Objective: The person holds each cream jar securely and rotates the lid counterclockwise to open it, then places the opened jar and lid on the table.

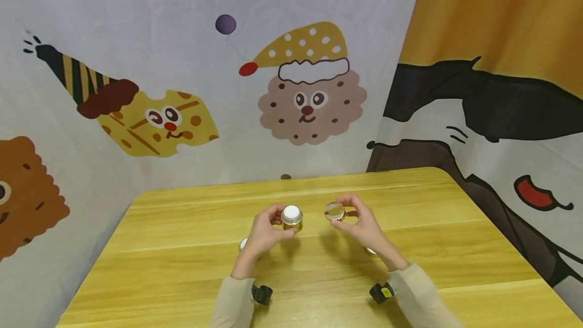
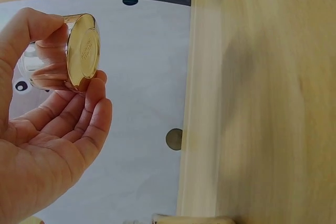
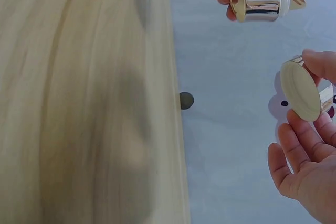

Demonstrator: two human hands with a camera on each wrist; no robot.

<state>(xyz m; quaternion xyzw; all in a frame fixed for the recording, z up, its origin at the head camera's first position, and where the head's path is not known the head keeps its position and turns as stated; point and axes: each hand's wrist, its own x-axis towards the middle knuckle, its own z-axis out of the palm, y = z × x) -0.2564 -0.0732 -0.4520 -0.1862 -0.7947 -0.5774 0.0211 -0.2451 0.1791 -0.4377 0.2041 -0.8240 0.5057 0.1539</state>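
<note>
Above the table, my left hand (image 1: pixel 264 232) grips a shiny gold cream jar (image 1: pixel 292 220) between thumb and fingers. A white disc covers its top in the head view, and its gold base (image 2: pixel 84 51) faces the left wrist camera. To the right, my right hand (image 1: pixel 366 224) pinches a round gold lid (image 1: pixel 335 211) by its edge. Its pale underside (image 3: pixel 300 92) shows in the right wrist view. Jar and lid are held apart at about the same height.
A small white-topped item (image 1: pixel 243 243) lies on the wooden table (image 1: pixel 182 267), partly hidden behind my left wrist. Another white and gold item (image 1: pixel 371 252) is mostly covered by my right forearm. A cartoon-printed curtain (image 1: pixel 227 161) hangs behind the table's back edge.
</note>
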